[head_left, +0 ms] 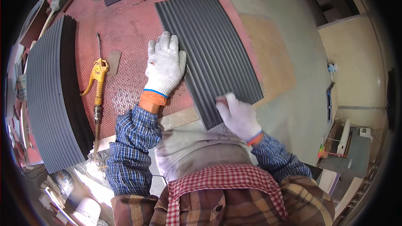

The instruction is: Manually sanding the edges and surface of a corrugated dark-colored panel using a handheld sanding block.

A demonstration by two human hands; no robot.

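Grip of right hand [240, 117] is too blurred to be told; left hand [164, 66] is laid unclenched against ribbed sheet [211, 50], frame centre. Edge seemingly being worked; steadying is needed next.

Dark grey panel [211, 54] (reddish mat [121, 21])

A bare strip of red, hole-patterned mat [133, 29] leaves passage between the flat grey rectangular plate [114, 62] and the white-gloved left hand [164, 65]. Leftward, the yellow-handled metal air gun [99, 73] and 1 stack of ridged dark-grey sheets [52, 96] obstruct; rightward, 1 broad ridged dark-grey panel [213, 54] does.
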